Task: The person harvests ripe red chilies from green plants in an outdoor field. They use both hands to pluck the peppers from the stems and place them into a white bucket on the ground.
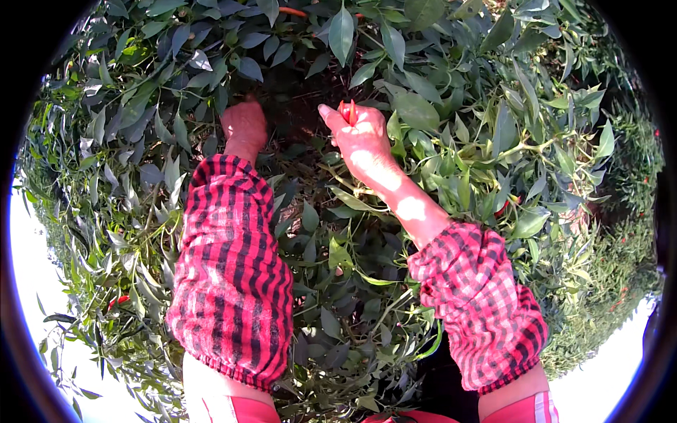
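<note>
Several red chili peppers are enclosed in my right hand, their tips poking up between thumb and curled fingers. My left hand reaches into the shaded gap among the pepper plants. Its fingers are bent away and lost in shadow, so whether they grip anything is hidden. Dark soil and dry stems show dimly between the two hands. Both forearms wear red-and-black checked sleeve covers.
Leafy branches crowd close on both sides and below my arms. Other red chilies hang at the far top, beside the right forearm and at lower left. More pepper plants stretch along the right.
</note>
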`<action>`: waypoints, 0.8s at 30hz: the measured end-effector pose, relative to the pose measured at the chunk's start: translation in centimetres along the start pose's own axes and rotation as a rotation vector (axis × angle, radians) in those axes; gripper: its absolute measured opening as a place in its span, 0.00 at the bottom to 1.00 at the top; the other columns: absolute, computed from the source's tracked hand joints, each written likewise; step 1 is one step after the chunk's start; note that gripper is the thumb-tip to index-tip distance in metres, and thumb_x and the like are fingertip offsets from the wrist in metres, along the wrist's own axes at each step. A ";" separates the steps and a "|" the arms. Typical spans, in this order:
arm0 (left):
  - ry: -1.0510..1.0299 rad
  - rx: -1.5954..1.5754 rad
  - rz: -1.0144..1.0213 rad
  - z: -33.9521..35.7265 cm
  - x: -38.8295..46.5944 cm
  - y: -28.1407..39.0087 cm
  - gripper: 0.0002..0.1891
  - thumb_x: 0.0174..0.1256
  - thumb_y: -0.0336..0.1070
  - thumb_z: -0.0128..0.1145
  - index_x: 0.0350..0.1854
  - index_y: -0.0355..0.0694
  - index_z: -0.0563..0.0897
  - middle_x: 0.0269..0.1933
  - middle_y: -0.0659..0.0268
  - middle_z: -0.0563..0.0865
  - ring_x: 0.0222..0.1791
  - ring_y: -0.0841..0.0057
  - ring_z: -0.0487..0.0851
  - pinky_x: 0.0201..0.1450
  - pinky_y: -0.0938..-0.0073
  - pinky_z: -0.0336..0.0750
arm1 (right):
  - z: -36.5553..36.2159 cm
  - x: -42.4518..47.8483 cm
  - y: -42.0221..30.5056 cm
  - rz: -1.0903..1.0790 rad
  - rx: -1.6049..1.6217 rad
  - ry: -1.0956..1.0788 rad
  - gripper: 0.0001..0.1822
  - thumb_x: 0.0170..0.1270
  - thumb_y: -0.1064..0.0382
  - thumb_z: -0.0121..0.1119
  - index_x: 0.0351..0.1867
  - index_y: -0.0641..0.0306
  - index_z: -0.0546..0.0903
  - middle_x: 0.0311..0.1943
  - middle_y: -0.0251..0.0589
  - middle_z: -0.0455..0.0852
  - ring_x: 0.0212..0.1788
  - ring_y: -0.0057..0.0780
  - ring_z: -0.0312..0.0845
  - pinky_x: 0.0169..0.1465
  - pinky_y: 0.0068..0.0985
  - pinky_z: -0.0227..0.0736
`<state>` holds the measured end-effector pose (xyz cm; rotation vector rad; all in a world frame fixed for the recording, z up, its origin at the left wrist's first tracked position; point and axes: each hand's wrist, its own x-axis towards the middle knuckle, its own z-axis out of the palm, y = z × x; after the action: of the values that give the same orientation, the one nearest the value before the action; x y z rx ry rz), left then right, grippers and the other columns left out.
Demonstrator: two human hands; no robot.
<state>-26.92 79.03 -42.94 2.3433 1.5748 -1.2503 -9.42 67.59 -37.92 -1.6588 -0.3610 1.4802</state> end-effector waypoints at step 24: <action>1.002 -1.190 0.263 -10.4 -4.1 3.9 0.07 0.62 0.23 0.52 0.40 0.34 0.81 0.40 0.60 0.80 0.38 0.70 0.79 0.43 0.74 0.73 | -1.2 0.3 -4.2 0.322 0.368 -0.322 0.10 0.71 0.56 0.49 0.40 0.58 0.76 0.24 0.22 0.71 0.18 0.09 0.59 0.18 0.12 0.52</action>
<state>-18.36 78.85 -34.77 2.0847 1.3614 0.9090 -6.90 69.79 -35.05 -1.2247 0.0160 1.9292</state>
